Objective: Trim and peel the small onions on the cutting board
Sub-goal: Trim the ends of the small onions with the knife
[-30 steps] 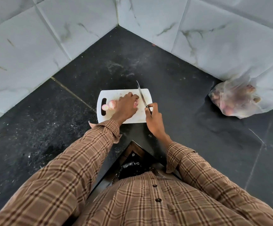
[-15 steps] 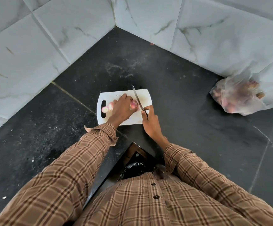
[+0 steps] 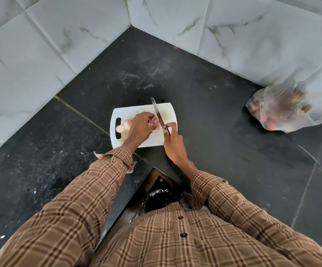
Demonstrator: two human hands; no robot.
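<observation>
A white cutting board (image 3: 167,110) with a handle slot lies on the black counter. My left hand (image 3: 140,127) pinches a small pink onion (image 3: 154,121) against the board. Right beside that onion runs the blade of a knife (image 3: 157,112), tip pointing away from me. My right hand (image 3: 172,144) grips the knife's handle at the board's near right corner. Two pale peeled onions (image 3: 124,126) lie by the handle slot, left of my left hand.
A clear plastic bag (image 3: 277,110) holding more onions leans against the tiled wall at the right. Marble-look wall tiles meet in a corner (image 3: 130,26) behind the board. The black counter's front edge (image 3: 121,201) cuts in just before my body.
The knife blade has shifted left until it sits against the onion. My left hand has drawn back a little, baring more of the onion. The view has drifted slightly.
</observation>
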